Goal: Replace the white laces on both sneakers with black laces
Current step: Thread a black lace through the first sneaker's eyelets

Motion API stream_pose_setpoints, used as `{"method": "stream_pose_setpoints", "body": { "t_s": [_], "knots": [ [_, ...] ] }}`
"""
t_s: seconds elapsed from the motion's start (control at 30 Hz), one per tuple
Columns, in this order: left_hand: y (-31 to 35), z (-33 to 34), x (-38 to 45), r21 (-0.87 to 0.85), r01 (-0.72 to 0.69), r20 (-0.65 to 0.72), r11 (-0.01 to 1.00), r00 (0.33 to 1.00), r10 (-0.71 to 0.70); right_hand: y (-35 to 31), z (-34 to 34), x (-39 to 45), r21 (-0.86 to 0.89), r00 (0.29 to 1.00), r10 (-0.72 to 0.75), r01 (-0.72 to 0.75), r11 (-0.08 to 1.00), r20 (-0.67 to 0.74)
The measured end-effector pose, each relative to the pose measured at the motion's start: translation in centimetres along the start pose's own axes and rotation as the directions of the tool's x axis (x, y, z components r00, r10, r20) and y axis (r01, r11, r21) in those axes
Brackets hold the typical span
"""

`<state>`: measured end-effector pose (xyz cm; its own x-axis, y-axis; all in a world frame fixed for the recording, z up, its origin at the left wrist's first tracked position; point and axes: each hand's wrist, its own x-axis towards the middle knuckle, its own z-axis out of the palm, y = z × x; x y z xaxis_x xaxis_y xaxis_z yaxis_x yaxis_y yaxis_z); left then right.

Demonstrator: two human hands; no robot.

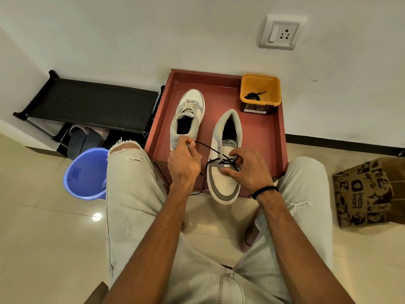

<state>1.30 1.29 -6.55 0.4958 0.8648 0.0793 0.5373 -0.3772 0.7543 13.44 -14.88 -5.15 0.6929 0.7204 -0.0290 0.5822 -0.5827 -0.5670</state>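
a: near shoe [223, 172], toe over the tray [219, 84] edge: why?
b: within reach. left hand [185, 165] fingers pinch the black lace [210, 148] taut; right hand [247, 170] fingers pinch it at the eyelets. far shoe [188, 117] keeps white laces.

Glossy floor tiles [54, 238], plastic bucket [85, 172], paper bag [361, 194]

Bare forearms; black wristband [265, 190] on right wrist; ripped pale jeans [131, 194].
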Motion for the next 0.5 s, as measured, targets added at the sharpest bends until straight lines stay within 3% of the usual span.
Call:
{"method": "stream_pose_setpoints", "body": {
  "t_s": [0.07, 0.23, 0.5],
  "knots": [
    [-0.1, 0.2, -0.1, -0.033, 0.006, 0.037, 0.999, 0.999, -0.005, 0.0, 0.1, 0.0, 0.001, 1.000, 0.000, 0.000, 1.000, -0.009],
    [1.1, 1.1, -1.1, -0.043, -0.150, 0.337, 0.988, 0.929, 0.156, -0.3, -0.1, 0.0, 0.007, 1.000, -0.014, 0.014, 1.000, -0.016],
    [0.9, 0.9, -0.9, 0.054, -0.179, 0.226, 0.982, 0.960, 0.163, -0.1, 0.1, 0.0, 0.012, 1.000, -0.002, 0.002, 1.000, -0.010]
  ]
}}
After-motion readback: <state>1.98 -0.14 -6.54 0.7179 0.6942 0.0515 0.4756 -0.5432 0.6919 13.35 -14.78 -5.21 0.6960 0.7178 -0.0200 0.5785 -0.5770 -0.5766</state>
